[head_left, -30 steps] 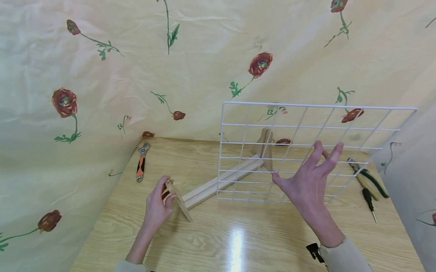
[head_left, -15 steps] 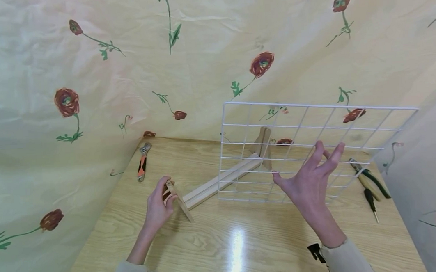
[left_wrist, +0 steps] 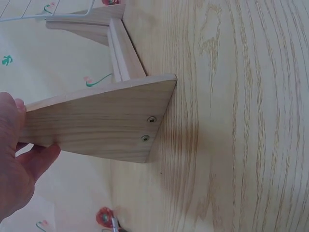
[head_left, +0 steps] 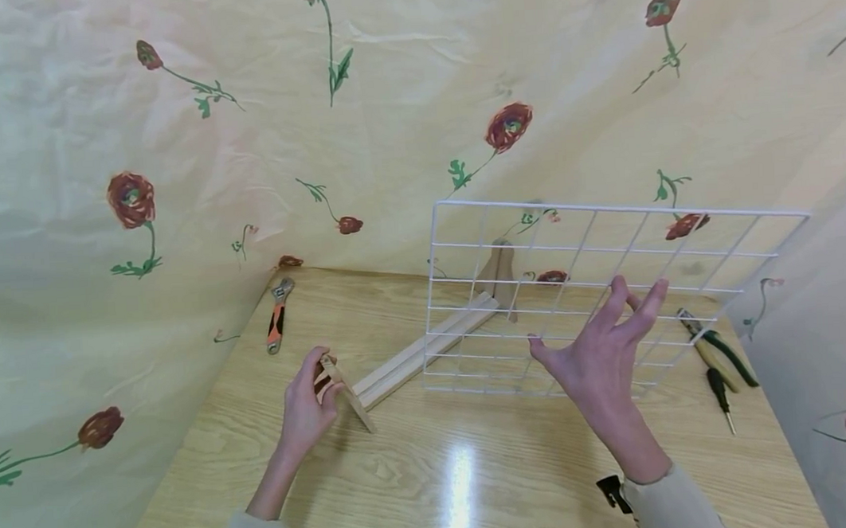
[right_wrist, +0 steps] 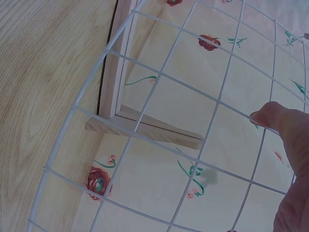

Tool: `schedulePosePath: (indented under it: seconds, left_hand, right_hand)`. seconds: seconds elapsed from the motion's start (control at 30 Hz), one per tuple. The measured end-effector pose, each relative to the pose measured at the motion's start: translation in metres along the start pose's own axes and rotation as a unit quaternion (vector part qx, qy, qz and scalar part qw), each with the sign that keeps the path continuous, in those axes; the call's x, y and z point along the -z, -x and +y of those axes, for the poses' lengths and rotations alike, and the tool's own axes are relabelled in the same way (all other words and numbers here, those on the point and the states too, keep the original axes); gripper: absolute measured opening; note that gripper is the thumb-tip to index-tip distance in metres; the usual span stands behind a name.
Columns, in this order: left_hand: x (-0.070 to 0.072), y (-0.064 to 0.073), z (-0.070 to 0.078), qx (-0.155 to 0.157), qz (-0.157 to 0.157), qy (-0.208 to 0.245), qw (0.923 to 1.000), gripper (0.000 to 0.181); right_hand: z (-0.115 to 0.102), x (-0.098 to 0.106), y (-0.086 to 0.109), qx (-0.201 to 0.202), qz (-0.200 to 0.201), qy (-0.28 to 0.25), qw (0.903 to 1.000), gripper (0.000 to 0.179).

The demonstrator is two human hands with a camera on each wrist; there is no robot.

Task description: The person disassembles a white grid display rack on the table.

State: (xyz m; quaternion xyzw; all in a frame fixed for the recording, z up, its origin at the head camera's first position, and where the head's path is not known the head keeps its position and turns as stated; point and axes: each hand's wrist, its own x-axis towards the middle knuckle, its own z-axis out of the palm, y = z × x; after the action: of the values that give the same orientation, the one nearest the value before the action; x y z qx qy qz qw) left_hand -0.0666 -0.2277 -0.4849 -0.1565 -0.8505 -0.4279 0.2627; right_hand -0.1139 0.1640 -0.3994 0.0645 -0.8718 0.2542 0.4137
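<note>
Between wrench (head_left: 275, 323) and pliers (head_left: 729, 352), left hand's (head_left: 308, 401) pinch on wooden frame (head_left: 400, 373), right hand's (head_left: 603, 358) wide grip on grid (head_left: 592, 206) half across frame.

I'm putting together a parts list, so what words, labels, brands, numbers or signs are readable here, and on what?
No text can be read in any view.
Adjustable wrench: any marking is too small to read.
Pliers and screwdriver: likewise too small.
Wooden end panel: two metal fasteners show, no lettering visible.
White wire grid: no label visible.
Wall covering: flower print, no readable words.
</note>
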Motion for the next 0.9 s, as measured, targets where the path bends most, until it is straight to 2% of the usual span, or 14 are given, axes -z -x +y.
schedulePosePath:
  seconds: [0.47,0.73,0.9]
  left_hand:
    - [-0.0010,0.0054,0.0002,-0.005,0.017,-0.011,0.9998,0.059]
    - [-0.0011,0.0069,-0.0001,-0.018,0.023,-0.012,0.9995,0.062]
    - [-0.0010,0.0083,0.0018,-0.007,0.024,-0.011,0.9996,0.061]
  right_hand:
    - [-0.0003,0.0001,0.0023,-0.004,-0.013,0.002,0.9999,0.133]
    - [0.0000,-0.0004,0.0030,-0.006,-0.016,0.004,0.9998,0.134]
    - [-0.0001,-0.0007,0.0025,-0.005,-0.016,0.001,0.9999,0.133]
